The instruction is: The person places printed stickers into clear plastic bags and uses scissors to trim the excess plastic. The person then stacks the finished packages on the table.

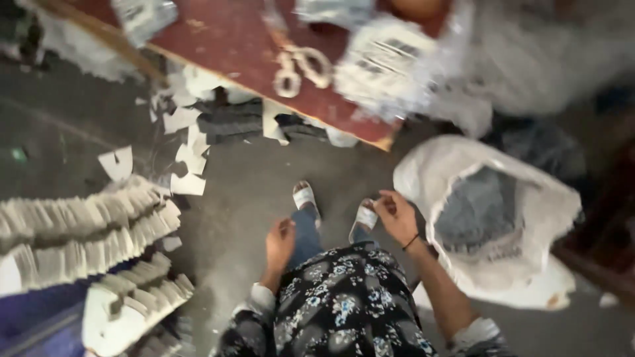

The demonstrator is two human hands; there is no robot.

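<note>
Far left of the fingers: fanned stacks of cut white card pieces [86, 244], w/ paper scraps [188, 142] on the grey floor above them. Left hand [280, 243] hangs empty, fingers loosely curled together, just beside the left sandal [305, 198]. Scissors [301, 68] lie well above the fingertips on a red board [231, 39]. Right hand [399, 217], fingers half bent, touches nothing clearly; right sandal [364, 216] just left of it, open white sack [489, 218] near its right.

Both hands hang empty above a grey floor [264, 178], left hand [280, 243] and right hand [397, 217] near a white sack [542, 198].
</note>
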